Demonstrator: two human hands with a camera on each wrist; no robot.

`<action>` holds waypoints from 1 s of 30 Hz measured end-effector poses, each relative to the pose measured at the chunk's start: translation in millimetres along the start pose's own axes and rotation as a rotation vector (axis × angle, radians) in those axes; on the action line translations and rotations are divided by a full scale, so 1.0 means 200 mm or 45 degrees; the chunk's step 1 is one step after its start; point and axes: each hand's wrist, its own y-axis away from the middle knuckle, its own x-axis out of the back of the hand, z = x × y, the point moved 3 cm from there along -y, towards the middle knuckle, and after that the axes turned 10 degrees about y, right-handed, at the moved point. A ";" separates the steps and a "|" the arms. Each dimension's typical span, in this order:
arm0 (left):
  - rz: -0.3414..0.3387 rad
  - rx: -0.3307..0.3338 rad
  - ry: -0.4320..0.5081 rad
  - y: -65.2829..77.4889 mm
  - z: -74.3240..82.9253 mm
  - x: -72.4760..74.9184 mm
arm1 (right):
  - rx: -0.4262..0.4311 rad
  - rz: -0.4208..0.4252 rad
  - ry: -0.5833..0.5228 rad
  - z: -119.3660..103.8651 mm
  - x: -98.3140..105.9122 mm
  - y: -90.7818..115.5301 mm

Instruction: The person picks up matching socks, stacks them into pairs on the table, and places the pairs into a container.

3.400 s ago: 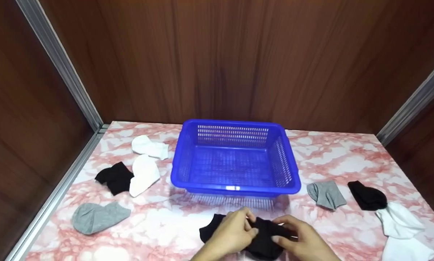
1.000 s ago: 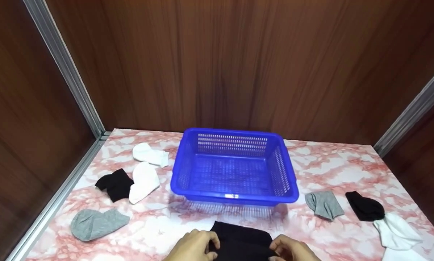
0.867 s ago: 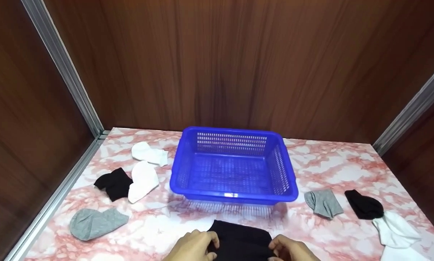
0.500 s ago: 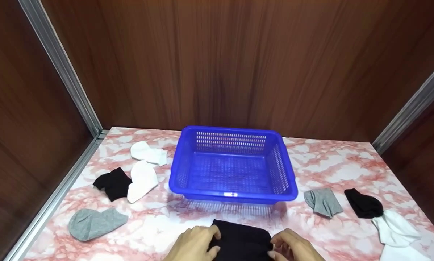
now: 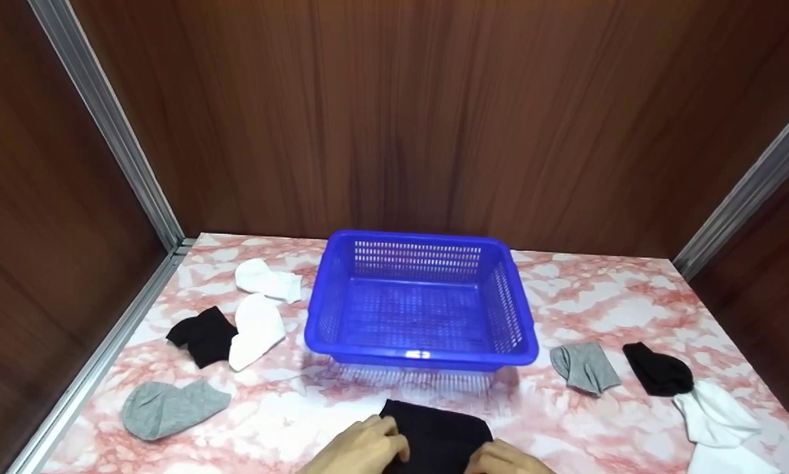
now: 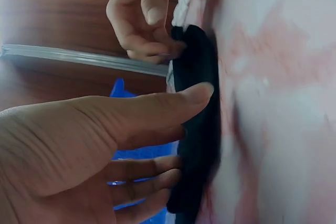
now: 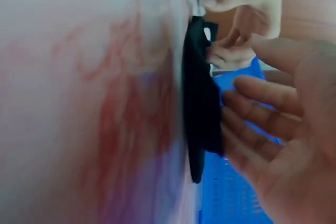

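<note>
A black sock (image 5: 437, 434) lies flattened in layers on the table, below the basket and running past the bottom of the head view. My left hand (image 5: 365, 447) touches its left side; in the left wrist view the thumb (image 6: 197, 95) overlaps the black cloth and the fingers reach its far side, loosely bent. My right hand (image 5: 505, 459) is at the sock's lower right edge. Seen from the right wrist, its fingers (image 7: 268, 95) are spread and relaxed, fingertips right at the cloth. The blue plastic basket (image 5: 421, 359) stands just beyond, with nothing inside.
On the left lie two white socks (image 5: 257, 329), a black sock (image 5: 205, 336) and a grey sock (image 5: 174, 408). On the right are a grey sock (image 5: 585, 368), a black sock (image 5: 658, 368) and white socks (image 5: 717, 415). Brown wood panels (image 5: 408, 118) enclose the marbled table (image 5: 289, 415).
The black sock, bunched between both hands at first, is now spread flat. In the last half second my right hand has shifted left and down onto its edge. The other socks have stayed put.
</note>
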 end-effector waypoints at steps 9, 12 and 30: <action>-0.061 0.153 0.181 0.01 -0.05 0.00 | -0.133 -0.096 0.003 0.08 0.00 0.06; -0.093 0.245 0.291 0.02 -0.07 0.00 | -0.190 -0.140 -0.120 0.09 0.01 0.06; 0.122 0.225 0.328 -0.01 -0.08 0.05 | -0.410 -0.151 -0.378 0.10 0.08 0.05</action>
